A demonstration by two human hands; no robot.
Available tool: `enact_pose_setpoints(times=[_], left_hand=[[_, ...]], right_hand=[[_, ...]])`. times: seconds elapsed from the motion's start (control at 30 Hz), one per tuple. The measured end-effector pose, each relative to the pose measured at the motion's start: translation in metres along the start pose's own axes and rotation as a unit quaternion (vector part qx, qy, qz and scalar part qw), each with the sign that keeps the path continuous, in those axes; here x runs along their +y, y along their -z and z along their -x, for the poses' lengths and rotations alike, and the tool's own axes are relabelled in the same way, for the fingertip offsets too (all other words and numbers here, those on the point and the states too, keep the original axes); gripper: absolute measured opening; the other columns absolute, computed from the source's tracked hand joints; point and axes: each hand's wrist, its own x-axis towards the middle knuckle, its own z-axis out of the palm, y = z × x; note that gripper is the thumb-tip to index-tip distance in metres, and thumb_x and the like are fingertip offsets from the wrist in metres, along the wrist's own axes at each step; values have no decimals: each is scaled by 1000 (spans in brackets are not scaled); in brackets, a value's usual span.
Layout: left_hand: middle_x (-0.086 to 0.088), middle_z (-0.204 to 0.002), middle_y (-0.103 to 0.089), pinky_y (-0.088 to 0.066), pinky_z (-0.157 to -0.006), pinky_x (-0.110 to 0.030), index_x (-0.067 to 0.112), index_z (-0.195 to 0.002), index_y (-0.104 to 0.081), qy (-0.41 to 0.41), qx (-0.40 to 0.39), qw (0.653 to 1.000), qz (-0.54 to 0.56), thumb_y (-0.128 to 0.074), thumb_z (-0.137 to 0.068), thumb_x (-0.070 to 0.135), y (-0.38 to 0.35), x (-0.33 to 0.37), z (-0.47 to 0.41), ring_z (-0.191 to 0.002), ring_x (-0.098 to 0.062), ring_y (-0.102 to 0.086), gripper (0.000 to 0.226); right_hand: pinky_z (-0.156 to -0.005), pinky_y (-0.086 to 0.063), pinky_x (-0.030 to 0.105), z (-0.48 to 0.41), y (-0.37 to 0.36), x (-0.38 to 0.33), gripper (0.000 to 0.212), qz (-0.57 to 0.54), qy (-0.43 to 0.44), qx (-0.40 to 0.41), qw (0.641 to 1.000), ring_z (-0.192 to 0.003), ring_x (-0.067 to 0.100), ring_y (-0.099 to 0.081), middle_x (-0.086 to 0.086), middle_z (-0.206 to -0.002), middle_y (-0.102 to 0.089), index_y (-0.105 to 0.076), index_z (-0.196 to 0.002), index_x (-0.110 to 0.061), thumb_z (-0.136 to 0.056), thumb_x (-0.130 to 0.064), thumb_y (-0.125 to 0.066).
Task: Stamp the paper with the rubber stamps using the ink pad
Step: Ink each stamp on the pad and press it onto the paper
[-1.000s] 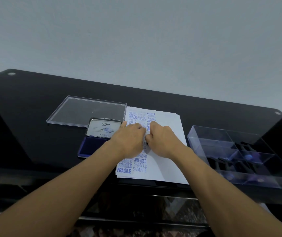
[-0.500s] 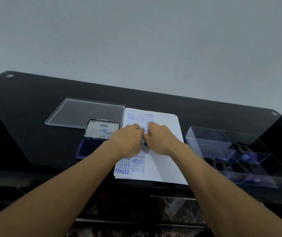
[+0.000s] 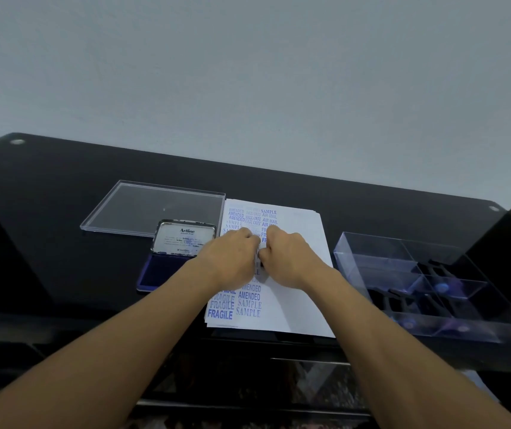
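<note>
A white stack of paper (image 3: 297, 292) lies on the black table, its left columns covered with blue stamped words such as FRAGILE, SAMPLE and AMENDED. My left hand (image 3: 231, 261) and my right hand (image 3: 288, 261) meet over the middle of the sheet, fingers curled around a small rubber stamp (image 3: 258, 262) held between them and pressed on the paper. Only a sliver of the stamp shows. The open blue ink pad (image 3: 155, 274) lies just left of the paper, its lid (image 3: 183, 236) standing up.
A clear flat plastic lid (image 3: 143, 209) lies behind the ink pad. Right of the paper stands a clear divided box (image 3: 371, 258) holding several dark stamps with blue tops. The black glass table (image 3: 62, 187) ends at a front edge near my forearms.
Both hands stay together on the stamp over the paper; they have barely shifted. The view has tilted slightly.
</note>
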Motion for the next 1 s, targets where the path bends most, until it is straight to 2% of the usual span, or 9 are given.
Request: enact_pose_setpoints(times=[0.17, 0.27, 0.33, 0.43, 0.5, 0.6, 0.67, 0.83, 1.0], left_hand=[[-2, -115, -55, -43, -94, -36, 15, -110, -57, -4, -4, 1000, -9, -45, -91, 9, 2, 3, 2, -105, -23, -53, 23], [-2, -111, -56, -34, -100, -37, 16, -100, -53, -4, 6, 1000, -26, -43, -90, 10, 7, 5, 5, -100, -20, -51, 16], [-4, -120, -57, -31, -106, -40, 13, -111, -55, 4, 6, 1000, -24, -42, -91, 11, 9, 6, 7, -108, -21, -51, 24], [-5, -136, -52, -17, -120, -45, 12, -131, -51, 20, -2, 1000, -12, -42, -92, 9, 14, 7, 13, -128, -23, -46, 40], [-5, -138, -50, -14, -120, -45, 11, -132, -50, 29, 5, 1000, 2, -41, -92, 7, 19, 7, 17, -129, -24, -45, 41], [-6, -147, -45, -11, -121, -45, 11, -139, -47, 43, 29, 998, 30, -39, -96, 7, 34, 9, 23, -135, -25, -41, 44], [-3, -156, -37, -9, -122, -43, 13, -147, -41, 47, 50, 996, 50, -37, -100, 9, 47, 10, 28, -143, -22, -33, 48], [0, -155, -38, -33, -114, -42, 20, -146, -43, 75, 89, 988, 106, -39, -102, 18, 68, 5, 32, -141, -24, -35, 45], [-1, -154, -41, -36, -108, -37, 20, -146, -45, 90, 106, 983, 122, -40, -103, 19, 80, 9, 40, -138, -22, -40, 43]], right_hand=[[-61, -37, 32, -7, 3, -1, 13, -11, -23, -13, 1000, -79, 23, -51, 9, -97, -56, -43, -93, -16, -100, -27, -44], [-53, -30, 28, 1, 3, -4, 13, -2, -8, -5, 1000, -69, 17, -45, 7, -90, -52, -39, -97, -14, -101, -24, -47], [-52, -28, 26, 6, 2, -5, 14, -1, 2, 2, 1000, -66, 15, -42, 4, -84, -49, -37, -99, -14, -101, -23, -48], [-53, -30, 28, 13, 2, -2, 11, -53, -3, 7, 999, -66, 15, -44, 3, -82, -52, -38, -94, -16, -101, -22, -45], [-53, -30, 27, 20, 11, 3, 16, -126, -34, 30, 991, -70, 14, -47, -4, -81, -51, -41, -86, -18, -100, -22, -48], [-59, -32, 29, 27, 37, 18, 16, -229, -84, 119, 962, -75, 15, -48, -5, -83, -55, -46, -85, -16, -97, -28, -48], [-64, -34, 32, 35, 57, 27, 13, -269, -80, 141, 949, -77, 16, -46, -5, -83, -53, -46, -85, -17, -94, -26, -43], [-61, -36, 31, 55, 97, 42, 21, -192, -58, 109, 974, -69, 15, -44, 0, -86, -57, -53, -102, -7, -98, -22, -38], [-60, -40, 25, 68, 111, 48, 14, -158, -51, 98, 981, -72, 11, -54, 1, -94, -67, -58, -102, -15, -100, -20, -45]])
